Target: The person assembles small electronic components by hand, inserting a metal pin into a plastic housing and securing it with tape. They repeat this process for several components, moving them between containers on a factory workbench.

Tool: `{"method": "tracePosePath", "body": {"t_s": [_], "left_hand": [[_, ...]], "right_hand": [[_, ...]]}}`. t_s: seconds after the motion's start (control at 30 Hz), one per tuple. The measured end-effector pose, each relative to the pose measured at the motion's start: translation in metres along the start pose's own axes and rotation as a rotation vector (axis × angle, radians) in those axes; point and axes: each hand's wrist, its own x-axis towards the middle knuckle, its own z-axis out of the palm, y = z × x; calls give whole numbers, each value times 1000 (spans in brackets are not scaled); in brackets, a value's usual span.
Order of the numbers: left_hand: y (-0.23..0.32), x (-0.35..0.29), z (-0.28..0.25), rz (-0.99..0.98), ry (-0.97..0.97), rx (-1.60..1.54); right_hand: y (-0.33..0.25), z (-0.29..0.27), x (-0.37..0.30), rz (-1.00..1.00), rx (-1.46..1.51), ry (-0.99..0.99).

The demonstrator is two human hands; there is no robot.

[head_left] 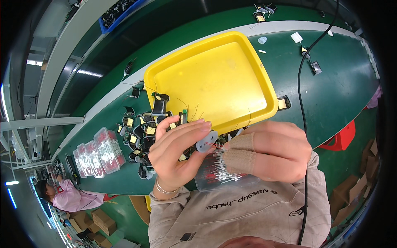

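Note:
My left hand (pixel 175 149), with a metal bangle at its wrist, pinches a small grey plastic disc (pixel 206 141) with holes in it. Thin red wires (pixel 214 144) run from the disc toward my right hand (pixel 271 151). Its fingertips, two of them wrapped in tan tape, close on the wire ends; the exact grip is hidden. Below both hands, a clear plastic box (pixel 202 184) holds many white-and-red wire pieces (pixel 225 173). Behind the left hand lies a heap of black parts with yellow patches (pixel 142 128), some touching the yellow tray.
A yellow tray (pixel 211 78) lies beyond my hands. Clear boxes of wire pieces (pixel 105 151) stand at left. A black cable (pixel 300 91) hangs down on the right. Loose parts (pixel 316 67) lie at the far right. A person in pink (pixel 76 196) sits at far left.

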Motion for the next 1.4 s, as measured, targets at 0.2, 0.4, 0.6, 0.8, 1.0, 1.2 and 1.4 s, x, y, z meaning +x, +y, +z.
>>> {"method": "tracePosePath", "body": {"t_s": [0.2, 0.4, 0.6, 0.8, 1.0, 1.2, 1.4], "left_hand": [[-1, -1, 0, -23, 1, -31], [-2, -4, 0, -26, 13, -36], [-1, -3, -1, -12, 7, -30], [-1, -2, -1, -15, -2, -33], [-1, -4, 0, -38, 10, -43], [0, -4, 0, -32, 20, -40], [1, -4, 0, -34, 16, -39]], "right_hand": [[0, 1, 0, 1, 10, -19], [-1, 5, -2, -49, -4, 53], [0, 4, -1, -22, 37, 22], [1, 6, -2, -6, 30, 44], [2, 6, -4, -10, 18, 66], [1, 6, -2, -29, 7, 63], [2, 5, -3, -26, 27, 56]]}}
